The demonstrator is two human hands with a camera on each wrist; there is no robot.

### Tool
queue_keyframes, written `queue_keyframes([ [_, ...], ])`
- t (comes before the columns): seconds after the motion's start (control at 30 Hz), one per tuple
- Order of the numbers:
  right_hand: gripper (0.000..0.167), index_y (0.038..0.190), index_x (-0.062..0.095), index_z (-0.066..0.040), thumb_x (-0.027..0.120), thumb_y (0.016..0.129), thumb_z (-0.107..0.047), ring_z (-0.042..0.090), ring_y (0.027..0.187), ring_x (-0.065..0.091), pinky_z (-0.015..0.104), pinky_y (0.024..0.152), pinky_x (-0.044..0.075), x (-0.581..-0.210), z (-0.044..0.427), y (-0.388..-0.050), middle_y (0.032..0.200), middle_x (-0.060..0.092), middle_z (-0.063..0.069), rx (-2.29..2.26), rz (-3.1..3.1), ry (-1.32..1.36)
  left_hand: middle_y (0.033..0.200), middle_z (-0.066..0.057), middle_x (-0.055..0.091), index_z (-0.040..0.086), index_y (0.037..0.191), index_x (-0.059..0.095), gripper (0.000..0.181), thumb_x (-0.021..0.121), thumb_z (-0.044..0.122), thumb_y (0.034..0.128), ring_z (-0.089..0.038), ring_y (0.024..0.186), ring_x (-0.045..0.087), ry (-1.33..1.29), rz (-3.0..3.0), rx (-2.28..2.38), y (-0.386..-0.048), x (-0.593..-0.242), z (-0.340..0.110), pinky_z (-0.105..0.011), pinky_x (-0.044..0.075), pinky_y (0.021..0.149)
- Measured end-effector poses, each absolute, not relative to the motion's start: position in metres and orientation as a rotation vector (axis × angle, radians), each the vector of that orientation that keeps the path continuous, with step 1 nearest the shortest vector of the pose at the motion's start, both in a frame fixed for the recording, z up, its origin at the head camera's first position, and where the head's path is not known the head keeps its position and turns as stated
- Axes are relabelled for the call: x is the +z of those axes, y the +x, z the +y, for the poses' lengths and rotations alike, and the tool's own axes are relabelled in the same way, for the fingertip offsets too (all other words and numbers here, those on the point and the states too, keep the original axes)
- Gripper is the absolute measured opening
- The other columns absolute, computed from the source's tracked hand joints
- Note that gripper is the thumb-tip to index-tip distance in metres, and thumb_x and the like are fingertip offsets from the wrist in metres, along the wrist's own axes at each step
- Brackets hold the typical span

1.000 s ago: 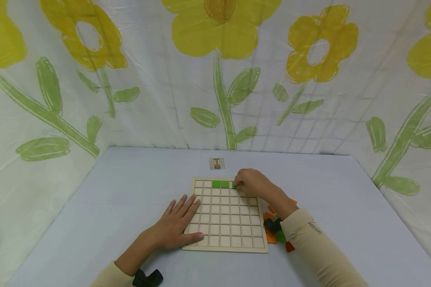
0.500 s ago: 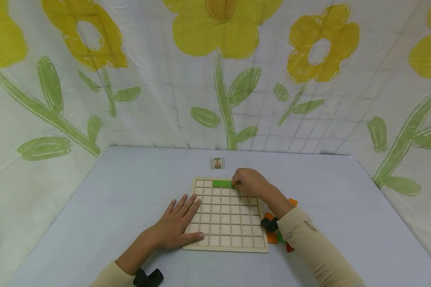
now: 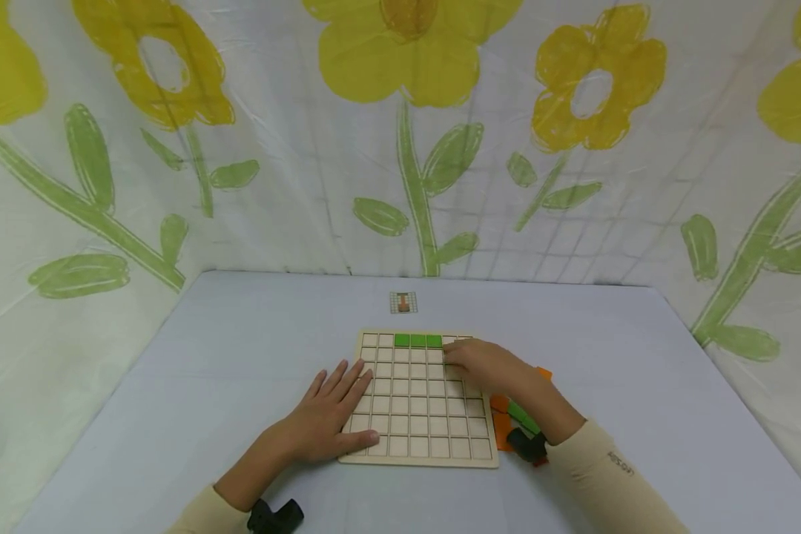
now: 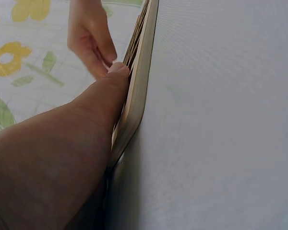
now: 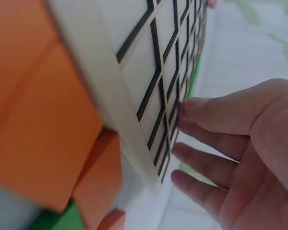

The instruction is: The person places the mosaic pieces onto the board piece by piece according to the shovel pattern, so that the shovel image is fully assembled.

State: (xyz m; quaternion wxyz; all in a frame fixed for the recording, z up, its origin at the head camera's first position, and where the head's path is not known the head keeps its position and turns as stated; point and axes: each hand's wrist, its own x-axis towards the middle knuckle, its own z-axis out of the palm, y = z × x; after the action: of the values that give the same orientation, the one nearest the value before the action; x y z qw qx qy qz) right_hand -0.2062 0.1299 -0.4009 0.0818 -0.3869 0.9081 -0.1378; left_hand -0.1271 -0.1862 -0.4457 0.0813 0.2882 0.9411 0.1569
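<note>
A pale wooden grid board (image 3: 417, 406) lies on the table. Three green square tiles (image 3: 418, 340) sit side by side in its far row. My left hand (image 3: 327, 419) rests spread on the board's left edge, its thumb (image 4: 116, 72) along the rim in the left wrist view. Over the board's far right part hovers my right hand (image 3: 487, 363), beside the last green tile. In the right wrist view that hand (image 5: 240, 148) has loosely bent, parted fingers and nothing between them. It hides the far right cells from the head view.
Orange tiles (image 3: 500, 426) and a green tile (image 3: 523, 417) lie along the board's right side, partly under the right forearm and its black wrist camera (image 3: 527, 445). A small picture card (image 3: 403, 302) lies beyond the board. A flower-painted sheet (image 3: 294, 148) hangs behind the table.
My right hand has let go of the third green tile, now flat in its cell, and has moved right and slightly nearer. The left hand has stayed put.
</note>
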Motion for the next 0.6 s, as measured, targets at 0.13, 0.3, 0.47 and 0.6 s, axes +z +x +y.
queue_keyframes([
  [0.13, 0.018, 0.106, 0.073, 0.0, 0.057, 0.098, 0.004, 0.029, 0.114, 0.063, 0.045, 0.096, 0.049, -0.396, 0.155, -0.193, 0.116, 0.069, 0.01, -0.541, 2.731, -1.131, 0.167, -0.013, 0.005, 0.008, 0.162, 0.015, 0.097, 0.044, 0.072, 0.0947, -0.037, 0.151, 0.0, 0.857, 2.802, 0.473, -0.127, -0.445, -0.186, -0.062, 0.003, 0.116],
  [0.3, 0.021, 0.112, 0.073, -0.003, 0.066, 0.092, 0.001, 0.024, 0.099, 0.065, 0.042, 0.086, 0.054, -0.387, 0.191, -0.178, 0.112, 0.07, 0.005, -0.583, 2.812, -0.89, 0.167, -0.013, 0.005, 0.008, 0.162, 0.015, 0.097, 0.046, 0.071, 0.0947, -0.038, 0.151, 0.0, 0.851, 2.792, 0.498, -0.127, -0.443, -0.186, -0.062, 0.003, 0.116],
  [0.47, 0.015, 0.103, 0.076, -0.01, 0.077, 0.088, -0.008, 0.012, 0.083, 0.061, 0.031, 0.074, 0.054, -0.39, 0.214, -0.16, 0.098, 0.068, -0.006, -0.576, 2.794, -0.828, 0.167, -0.013, 0.006, 0.007, 0.161, 0.015, 0.097, 0.046, 0.07, 0.095, -0.038, 0.151, 0.0, 0.86, 2.795, 0.494, -0.127, -0.443, -0.186, -0.062, 0.003, 0.116],
  [0.6, 0.014, 0.097, 0.076, -0.015, 0.081, 0.084, -0.011, 0.006, 0.078, 0.054, 0.025, 0.066, 0.05, -0.398, 0.218, -0.147, 0.09, 0.061, -0.012, -0.569, 2.804, -0.907, 0.167, -0.013, 0.006, 0.008, 0.162, 0.015, 0.097, 0.045, 0.071, 0.0949, -0.038, 0.151, 0.0, 0.859, 2.797, 0.485, -0.127, -0.444, -0.186, -0.062, 0.003, 0.116],
])
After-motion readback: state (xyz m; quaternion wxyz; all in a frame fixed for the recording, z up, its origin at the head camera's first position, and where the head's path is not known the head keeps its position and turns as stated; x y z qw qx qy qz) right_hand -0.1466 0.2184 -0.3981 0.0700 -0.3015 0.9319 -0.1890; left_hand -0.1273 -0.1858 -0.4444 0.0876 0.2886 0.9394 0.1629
